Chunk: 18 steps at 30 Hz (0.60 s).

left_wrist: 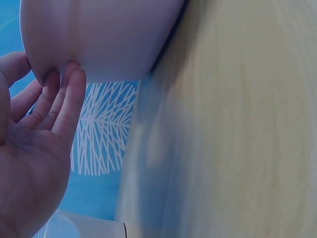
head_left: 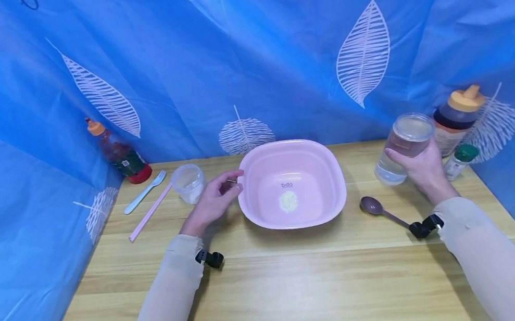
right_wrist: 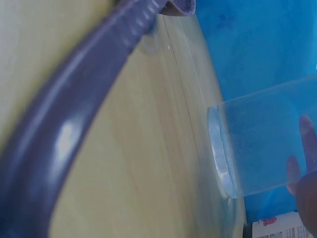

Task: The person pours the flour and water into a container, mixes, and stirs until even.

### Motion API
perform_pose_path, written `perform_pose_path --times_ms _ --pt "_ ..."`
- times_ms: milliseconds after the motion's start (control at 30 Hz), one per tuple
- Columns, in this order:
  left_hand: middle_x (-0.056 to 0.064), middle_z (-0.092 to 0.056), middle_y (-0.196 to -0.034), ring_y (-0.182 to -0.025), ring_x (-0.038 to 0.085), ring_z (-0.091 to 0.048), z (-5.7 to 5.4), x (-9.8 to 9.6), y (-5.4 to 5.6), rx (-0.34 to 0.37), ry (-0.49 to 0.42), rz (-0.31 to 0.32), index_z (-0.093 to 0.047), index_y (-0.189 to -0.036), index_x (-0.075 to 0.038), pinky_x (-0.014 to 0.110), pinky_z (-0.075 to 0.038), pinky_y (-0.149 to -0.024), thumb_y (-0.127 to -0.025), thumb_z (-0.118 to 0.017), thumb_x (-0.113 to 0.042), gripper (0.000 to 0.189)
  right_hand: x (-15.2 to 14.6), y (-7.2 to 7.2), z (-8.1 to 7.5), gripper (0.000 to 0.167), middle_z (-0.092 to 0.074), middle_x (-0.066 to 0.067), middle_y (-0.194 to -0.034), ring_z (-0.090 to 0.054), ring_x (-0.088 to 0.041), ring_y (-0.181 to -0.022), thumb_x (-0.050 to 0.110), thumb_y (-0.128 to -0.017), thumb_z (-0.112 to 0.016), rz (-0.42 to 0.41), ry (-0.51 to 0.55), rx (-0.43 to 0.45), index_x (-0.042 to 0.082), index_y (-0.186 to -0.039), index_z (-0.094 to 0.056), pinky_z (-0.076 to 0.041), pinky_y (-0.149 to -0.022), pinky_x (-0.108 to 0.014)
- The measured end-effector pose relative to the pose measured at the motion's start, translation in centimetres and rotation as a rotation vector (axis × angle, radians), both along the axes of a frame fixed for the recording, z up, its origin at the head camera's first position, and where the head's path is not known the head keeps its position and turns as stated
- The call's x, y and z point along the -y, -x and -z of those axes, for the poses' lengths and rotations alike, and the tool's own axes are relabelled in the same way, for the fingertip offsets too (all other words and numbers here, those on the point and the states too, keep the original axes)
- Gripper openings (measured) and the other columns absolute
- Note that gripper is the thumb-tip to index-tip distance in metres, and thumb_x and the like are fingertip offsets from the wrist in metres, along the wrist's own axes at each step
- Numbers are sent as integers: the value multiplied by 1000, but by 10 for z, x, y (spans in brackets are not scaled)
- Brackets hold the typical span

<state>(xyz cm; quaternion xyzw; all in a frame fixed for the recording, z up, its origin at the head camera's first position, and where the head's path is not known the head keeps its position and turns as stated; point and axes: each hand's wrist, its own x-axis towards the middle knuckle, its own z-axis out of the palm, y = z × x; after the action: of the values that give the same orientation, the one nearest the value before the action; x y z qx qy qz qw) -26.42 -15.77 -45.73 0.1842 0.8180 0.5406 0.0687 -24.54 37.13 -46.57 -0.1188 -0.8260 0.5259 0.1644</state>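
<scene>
A pink plastic basin (head_left: pixel 302 162) stands mid-table with a small heap of pale powder (head_left: pixel 288 201) on its floor. My left hand (head_left: pixel 214 199) holds the basin's left rim, the thumb over it and the fingertips against the underside in the left wrist view. Over to the right, my right hand (head_left: pixel 422 168) grips a tall clear jar (head_left: pixel 388 170) of clear liquid around its side. The jar is upright, and its base (right_wrist: pixel 223 153) shows at the tabletop in the right wrist view. A brown spoon (head_left: pixel 372 205) lies between the basin and my right wrist.
Left of the basin are a clear cup (head_left: pixel 188 181) with some white stuff in it, a pink stick (head_left: pixel 152 212), a blue fork (head_left: pixel 145 192) and a red sauce bottle (head_left: pixel 122 156). Behind my right hand stand a yellow-capped bottle (head_left: pixel 458 118) and a green-capped shaker (head_left: pixel 460 160). Blue sheeting (head_left: pixel 274 49) backs the table.
</scene>
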Motion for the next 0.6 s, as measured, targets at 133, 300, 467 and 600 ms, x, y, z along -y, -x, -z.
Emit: perform_pose_path --times_ms 133,300,467,600 --pt "19 -72 -130 -110 25 -69 1 -1 -1 2 -23 -8 -62 -149 -8 24 -58 -88 -107 -67 -17 44 3 -3 -3 98 -40 -12 -168 -41 -21 -151 28 -92 -88 -19 -18 6 33 -169 -27 -29 -133 -38" --pt "20 -72 -130 -107 24 -69 2 -2 -2 10 -39 -16 -62 -150 -7 22 -57 -86 -107 -67 -17 45 9 -7 -9 98 -37 -9 -172 -38 -21 -154 32 -92 -87 -40 7 22 38 -168 -25 -27 -134 -42" --pt "19 -72 -130 -107 23 -68 3 -3 -2 17 -35 -29 -61 -151 -7 22 -57 -85 -107 -67 -19 45 15 -11 -17 99 -35 -6 -173 -36 -22 -156 32 -93 -87 -54 32 25 40 -168 -25 -25 -135 -44" --pt "20 -72 -131 -107 22 -68 4 -4 -3 22 -39 -38 -61 -151 -6 21 -56 -86 -107 -67 -18 46 20 -14 -21 96 -44 0 -163 -40 -19 -151 25 -92 -88 -75 27 -7 36 -167 -29 -28 -133 -38"
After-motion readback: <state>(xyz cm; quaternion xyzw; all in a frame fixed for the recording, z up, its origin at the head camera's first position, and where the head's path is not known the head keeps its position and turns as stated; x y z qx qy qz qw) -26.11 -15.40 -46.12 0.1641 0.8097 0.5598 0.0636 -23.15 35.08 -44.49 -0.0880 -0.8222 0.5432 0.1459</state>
